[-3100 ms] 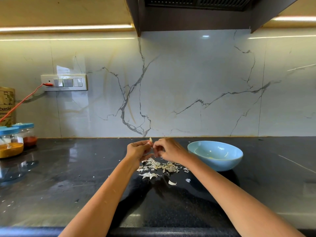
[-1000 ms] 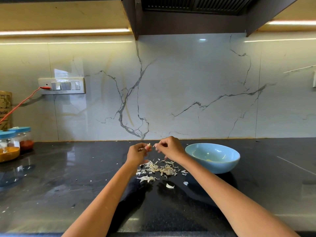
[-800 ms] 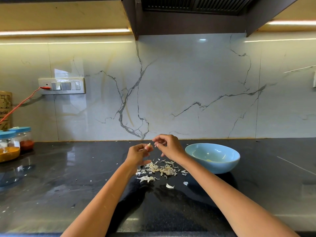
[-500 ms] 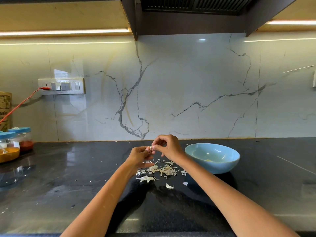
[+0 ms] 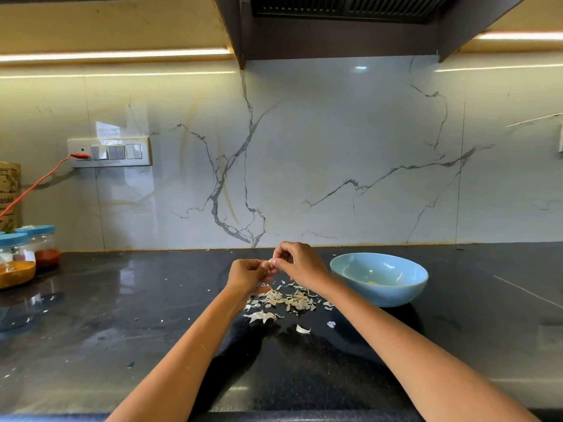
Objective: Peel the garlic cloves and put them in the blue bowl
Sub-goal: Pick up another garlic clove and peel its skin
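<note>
My left hand point(image 5: 246, 272) holds a small pale garlic clove point(image 5: 269, 264) above the black counter. My right hand point(image 5: 297, 261) meets it from the right, its thumb and forefinger pinching the clove's skin at the top. Both hands hover over a heap of white garlic peels point(image 5: 286, 301). The blue bowl point(image 5: 379, 283) stands on the counter just right of my right wrist; a pale peeled piece lies at its bottom. Most of the clove is hidden by my fingers.
The glossy black counter point(image 5: 122, 330) runs to a marble backsplash. Spice jars with blue lids point(image 5: 18, 260) stand at the far left, below a switch panel point(image 5: 109, 152) with a red cord. A dark hood point(image 5: 335, 22) hangs overhead.
My right hand drew away from the clove with its fingers spread, then came back and now pinches the clove again. My left hand has stayed in place.
</note>
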